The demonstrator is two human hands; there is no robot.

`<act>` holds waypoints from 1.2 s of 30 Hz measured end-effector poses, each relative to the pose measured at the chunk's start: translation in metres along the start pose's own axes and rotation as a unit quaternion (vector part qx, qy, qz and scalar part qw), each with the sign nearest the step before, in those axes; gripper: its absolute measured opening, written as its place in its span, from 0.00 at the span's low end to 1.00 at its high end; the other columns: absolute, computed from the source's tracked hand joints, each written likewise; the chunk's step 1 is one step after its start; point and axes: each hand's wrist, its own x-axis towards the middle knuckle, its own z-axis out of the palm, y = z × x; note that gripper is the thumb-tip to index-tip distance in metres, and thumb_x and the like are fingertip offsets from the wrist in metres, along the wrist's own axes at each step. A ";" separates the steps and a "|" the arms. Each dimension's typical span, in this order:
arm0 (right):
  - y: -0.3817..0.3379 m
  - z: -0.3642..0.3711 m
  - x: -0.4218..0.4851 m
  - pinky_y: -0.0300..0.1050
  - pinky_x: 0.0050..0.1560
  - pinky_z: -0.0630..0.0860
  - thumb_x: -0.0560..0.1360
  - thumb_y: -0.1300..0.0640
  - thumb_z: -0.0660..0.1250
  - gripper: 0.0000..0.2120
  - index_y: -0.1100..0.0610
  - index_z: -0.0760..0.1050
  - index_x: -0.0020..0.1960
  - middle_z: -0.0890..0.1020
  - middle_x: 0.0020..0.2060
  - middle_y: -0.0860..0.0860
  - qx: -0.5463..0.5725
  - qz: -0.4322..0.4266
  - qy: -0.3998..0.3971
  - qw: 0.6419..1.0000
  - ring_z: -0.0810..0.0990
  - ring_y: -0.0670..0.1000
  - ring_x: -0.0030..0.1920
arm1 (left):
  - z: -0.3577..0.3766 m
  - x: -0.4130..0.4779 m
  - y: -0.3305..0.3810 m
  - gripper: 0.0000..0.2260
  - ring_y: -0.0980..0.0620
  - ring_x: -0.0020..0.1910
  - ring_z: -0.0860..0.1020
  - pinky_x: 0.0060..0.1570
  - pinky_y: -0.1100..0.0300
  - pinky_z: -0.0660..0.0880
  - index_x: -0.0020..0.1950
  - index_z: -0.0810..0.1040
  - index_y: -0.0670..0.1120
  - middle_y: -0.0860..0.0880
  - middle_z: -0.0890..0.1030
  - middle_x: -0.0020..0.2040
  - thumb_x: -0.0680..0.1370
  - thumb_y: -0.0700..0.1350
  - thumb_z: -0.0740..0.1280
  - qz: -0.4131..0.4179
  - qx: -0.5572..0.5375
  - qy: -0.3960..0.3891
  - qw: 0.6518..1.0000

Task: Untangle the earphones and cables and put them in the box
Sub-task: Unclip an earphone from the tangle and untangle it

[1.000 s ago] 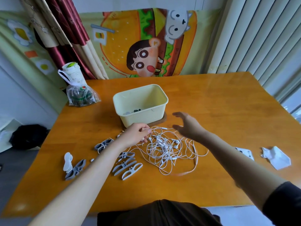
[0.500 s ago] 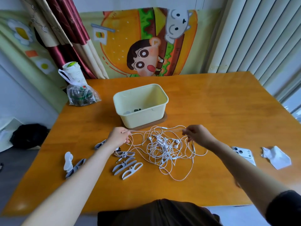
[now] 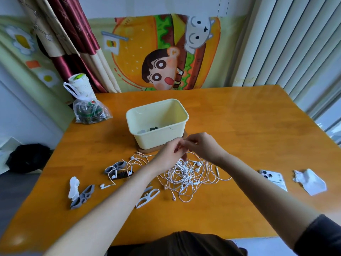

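While earphones [image 3: 186, 172] lie tangled nearby, the box [image 3: 156, 140] holds small items [image 3: 153, 128].

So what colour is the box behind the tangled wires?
The box is pale creamy yellow, inside and out. The head view, the only one, shows it clearly.

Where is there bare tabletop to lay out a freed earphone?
Free: the stretch right of the box, behind the phone and tissue; also the near edge in front of the earphone tangle. Crowded: the clips and loose earbuds left of the tangle, and the tangle itself.
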 end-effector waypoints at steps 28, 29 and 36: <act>-0.021 -0.025 0.004 0.34 0.26 0.58 0.76 0.51 0.66 0.11 0.52 0.78 0.36 0.68 0.22 0.44 0.077 -0.054 0.020 0.995 0.63 0.43 0.24 | -0.026 0.006 -0.003 0.09 0.54 0.43 0.77 0.48 0.64 0.74 0.44 0.78 0.51 0.54 0.79 0.40 0.81 0.43 0.61 0.061 0.100 0.099 0.988; -0.018 -0.026 0.003 0.34 0.26 0.58 0.76 0.51 0.66 0.11 0.53 0.78 0.37 0.68 0.23 0.44 0.090 -0.047 0.008 0.995 0.63 0.43 0.24 | -0.030 0.005 -0.002 0.11 0.55 0.37 0.75 0.38 0.66 0.71 0.41 0.77 0.49 0.55 0.76 0.35 0.81 0.42 0.60 0.051 0.098 0.116 0.987; 0.026 -0.021 -0.001 0.36 0.31 0.71 0.75 0.47 0.66 0.13 0.52 0.75 0.35 0.74 0.26 0.46 0.051 0.058 -0.030 0.997 0.72 0.41 0.26 | -0.050 0.010 -0.015 0.15 0.56 0.29 0.62 0.27 0.64 0.59 0.40 0.75 0.46 0.52 0.66 0.31 0.83 0.40 0.54 -0.065 0.009 0.160 0.985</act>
